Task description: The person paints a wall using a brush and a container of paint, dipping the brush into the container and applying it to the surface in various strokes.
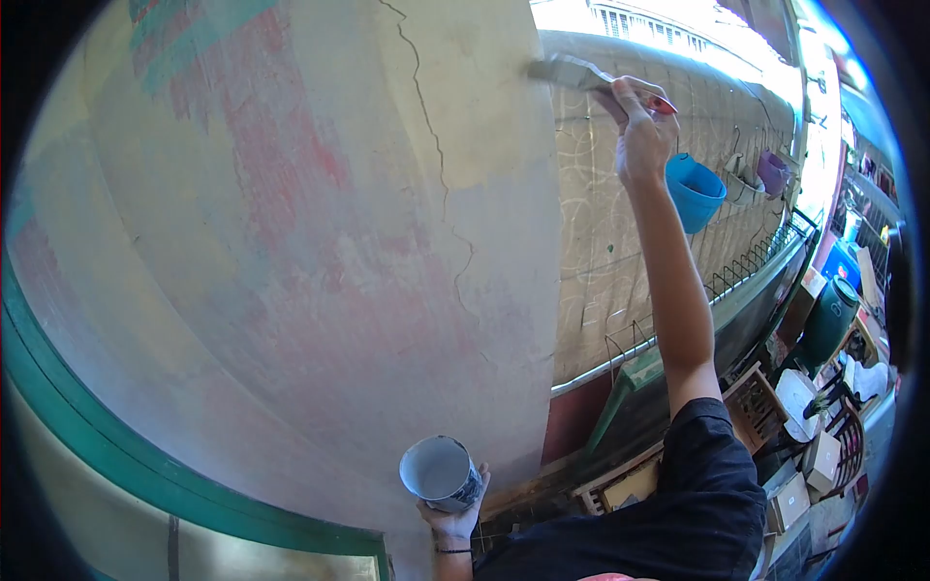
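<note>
My right hand (643,136) is raised high at the right edge of the wall, its fingers wrapped round the reddish handle of a paintbrush (573,74). The brush's bristles point left and meet or nearly meet the wall's edge; they are slightly blurred. Low in front of me, my left hand (458,518) grips a paint can (441,473) from beneath and the side. Whitish paint coats the can's inside, and its open top faces me. The wall (368,242) carries patchy cream, pink and pale lilac paint, with a long crack running down it.
A green frame (194,474) curves along the lower left. Right of the wall, a patterned tan sheet (601,223) hangs behind a blue bucket (695,194) and a purple pot (772,172). Beneath runs a wire rack (746,268). Chairs (849,445), boxes (790,502) and a green drum (831,315) crowd the right.
</note>
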A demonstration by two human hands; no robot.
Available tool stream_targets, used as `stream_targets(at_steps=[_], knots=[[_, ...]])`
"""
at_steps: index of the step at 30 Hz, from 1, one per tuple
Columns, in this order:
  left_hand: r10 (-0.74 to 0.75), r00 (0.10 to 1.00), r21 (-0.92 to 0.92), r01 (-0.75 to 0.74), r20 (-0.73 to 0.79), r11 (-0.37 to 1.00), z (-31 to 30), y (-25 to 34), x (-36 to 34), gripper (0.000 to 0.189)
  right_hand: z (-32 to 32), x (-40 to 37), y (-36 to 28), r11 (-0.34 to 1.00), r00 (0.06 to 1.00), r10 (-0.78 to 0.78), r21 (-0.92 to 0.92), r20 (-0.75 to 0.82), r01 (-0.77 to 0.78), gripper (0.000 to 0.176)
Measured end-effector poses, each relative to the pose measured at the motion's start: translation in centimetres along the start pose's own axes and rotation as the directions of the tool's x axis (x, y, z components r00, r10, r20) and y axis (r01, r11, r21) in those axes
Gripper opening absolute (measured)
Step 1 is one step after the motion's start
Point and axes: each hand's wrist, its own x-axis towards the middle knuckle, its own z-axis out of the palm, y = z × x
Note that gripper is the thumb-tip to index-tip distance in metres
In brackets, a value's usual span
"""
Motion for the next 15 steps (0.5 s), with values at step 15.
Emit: stream_targets(at_steps=[15], knots=[[-0.002, 1.000, 0.105, 0.004, -0.013, 0.995, 0.2, -0.6, 0.7, 0.099, -1.5, 0.5, 1.9, 0.951, 0.929, -0.284, 0.058, -0.236, 0.305, 0.014]])
